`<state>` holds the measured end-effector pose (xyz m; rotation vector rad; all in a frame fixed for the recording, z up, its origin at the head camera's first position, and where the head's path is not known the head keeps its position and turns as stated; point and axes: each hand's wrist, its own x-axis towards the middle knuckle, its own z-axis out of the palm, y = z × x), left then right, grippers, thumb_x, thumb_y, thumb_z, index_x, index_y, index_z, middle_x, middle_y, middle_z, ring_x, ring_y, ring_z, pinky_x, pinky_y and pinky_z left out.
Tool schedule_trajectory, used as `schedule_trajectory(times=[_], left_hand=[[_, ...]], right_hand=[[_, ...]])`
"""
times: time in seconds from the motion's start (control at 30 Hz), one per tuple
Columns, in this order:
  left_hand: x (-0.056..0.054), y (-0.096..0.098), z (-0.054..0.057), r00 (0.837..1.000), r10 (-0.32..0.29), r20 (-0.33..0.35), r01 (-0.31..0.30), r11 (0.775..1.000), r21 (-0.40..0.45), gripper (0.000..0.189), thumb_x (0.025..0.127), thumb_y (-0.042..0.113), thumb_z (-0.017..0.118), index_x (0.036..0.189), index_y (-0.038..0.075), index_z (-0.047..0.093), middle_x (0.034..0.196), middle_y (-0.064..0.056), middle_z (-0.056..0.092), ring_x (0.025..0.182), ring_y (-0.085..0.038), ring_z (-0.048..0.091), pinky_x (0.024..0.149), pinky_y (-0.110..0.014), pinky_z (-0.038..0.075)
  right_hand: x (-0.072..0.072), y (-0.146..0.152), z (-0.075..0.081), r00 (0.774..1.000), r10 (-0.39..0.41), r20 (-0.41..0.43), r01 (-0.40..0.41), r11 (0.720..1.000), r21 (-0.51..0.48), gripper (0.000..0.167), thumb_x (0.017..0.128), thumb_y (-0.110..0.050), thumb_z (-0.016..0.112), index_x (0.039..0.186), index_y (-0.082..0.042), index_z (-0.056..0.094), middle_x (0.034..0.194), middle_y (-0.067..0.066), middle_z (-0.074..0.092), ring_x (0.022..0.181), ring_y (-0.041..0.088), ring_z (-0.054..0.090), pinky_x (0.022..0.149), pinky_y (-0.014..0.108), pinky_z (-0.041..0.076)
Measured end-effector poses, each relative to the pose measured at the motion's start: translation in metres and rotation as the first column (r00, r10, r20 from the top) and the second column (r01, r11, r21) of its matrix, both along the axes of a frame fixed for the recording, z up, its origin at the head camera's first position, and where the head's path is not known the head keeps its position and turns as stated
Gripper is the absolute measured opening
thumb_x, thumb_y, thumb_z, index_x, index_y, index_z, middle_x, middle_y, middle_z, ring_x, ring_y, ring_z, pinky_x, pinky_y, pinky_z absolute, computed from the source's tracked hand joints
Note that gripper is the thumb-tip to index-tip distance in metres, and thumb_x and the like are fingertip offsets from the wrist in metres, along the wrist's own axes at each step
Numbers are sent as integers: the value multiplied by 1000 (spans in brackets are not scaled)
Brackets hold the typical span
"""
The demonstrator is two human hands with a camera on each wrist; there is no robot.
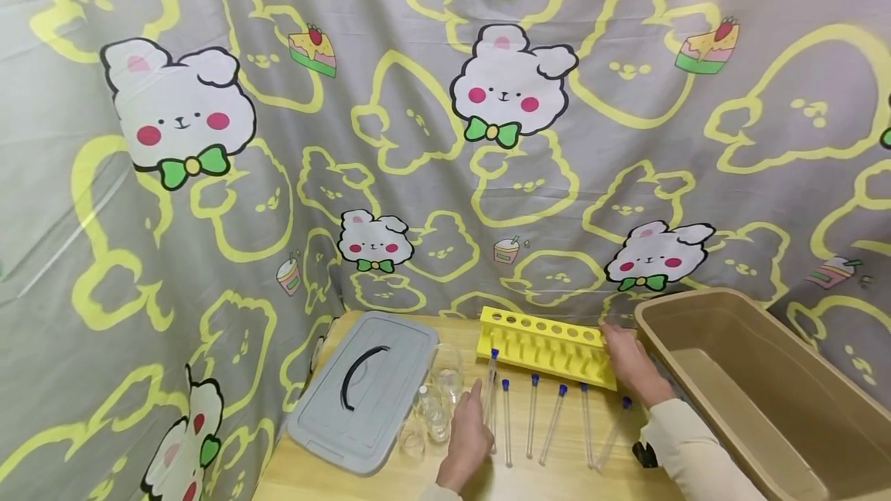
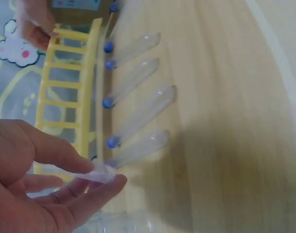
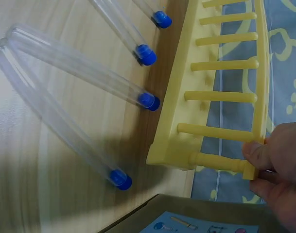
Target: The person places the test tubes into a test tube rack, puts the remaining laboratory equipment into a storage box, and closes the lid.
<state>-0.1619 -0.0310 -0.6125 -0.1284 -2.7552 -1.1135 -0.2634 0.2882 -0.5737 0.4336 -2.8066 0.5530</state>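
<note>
My left hand [image 1: 469,434] pinches a clear test tube [image 2: 103,174] between thumb and fingers. A blue cap [image 1: 494,352] tops this tube, close to the front of the yellow test tube rack [image 1: 546,348]. At the rack's right end my right hand [image 1: 632,362] grips the corner of its top bar, with thumb and fingers [image 3: 257,154] on either side. The rack has a row of round holes on top and pegs below; no tubes stand in it. Between my hands, several blue-capped test tubes [image 1: 533,416] lie on the wooden table, caps toward the rack.
Left of my left hand stand several clear glass vessels [image 1: 448,377]. Beyond them lies a grey lid [image 1: 376,400] with a black handle. A deep brown bin [image 1: 717,393] stands right of my right arm. A small black object [image 1: 644,454] sits by my right sleeve. Patterned cloth hangs behind.
</note>
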Motion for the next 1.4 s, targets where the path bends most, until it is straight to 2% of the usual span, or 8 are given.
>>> schedule_trajectory(times=[0.23,0.47,0.63,0.73,0.83,0.97,1.13,1.4], left_hand=[[-7,-5,13,997,-82,-4,79,953,293,61,70,-23,54,127,-1,61,78,-5,54,64,-4,42,53,-19,40],[-14,-10,23,996,-92,-5,84,884,460,15,92,-7,62,106,-3,63,85,-6,62,67,-12,64,53,-20,51],[-19,-13,29,995,-88,39,49,811,583,12,99,3,64,103,-7,68,91,-13,68,74,-28,71,58,-23,56],[-22,-16,33,992,-121,48,54,720,692,18,97,-4,63,113,-13,63,94,-16,65,79,-34,72,69,-31,63],[-24,-18,36,989,-142,48,61,673,737,36,93,-12,63,128,-12,55,96,-19,63,81,-33,72,72,-33,63],[-26,-21,39,990,-135,37,70,706,704,54,86,-17,67,137,-7,50,99,-22,64,82,-34,72,67,-27,61],[-32,-26,40,993,-114,10,74,707,703,63,81,-25,62,139,-5,48,100,-24,62,93,-45,69,71,-28,62],[-43,-33,53,998,-64,27,20,639,769,35,100,-8,55,133,-3,47,107,-25,57,91,-34,64,78,-53,62]], right_hand=[[18,0,3,1000,-7,12,7,1000,1,29,83,20,68,108,9,61,101,24,66,91,42,66,71,50,59],[33,-5,3,1000,-8,7,8,1000,-17,45,79,23,71,122,13,59,109,30,64,95,45,66,71,49,60],[41,-5,1,997,7,-72,-8,1000,-5,49,74,25,72,120,12,60,108,29,65,96,45,65,71,50,60],[45,-3,1,993,13,-115,-12,1000,6,51,72,25,75,119,13,61,109,29,65,97,45,65,72,51,60],[51,-3,1,993,12,-118,-11,1000,8,50,74,23,75,120,13,61,110,30,66,97,46,65,73,52,60],[59,-4,2,996,-4,-91,4,1000,-4,49,76,23,73,122,13,61,113,30,65,99,47,65,75,53,60],[64,-7,2,997,-16,-77,15,1000,-10,51,75,23,74,123,12,60,114,30,65,100,47,65,74,52,60],[71,-9,13,998,-23,-64,24,1000,15,59,67,23,81,122,12,61,112,28,66,96,46,66,70,51,60]])
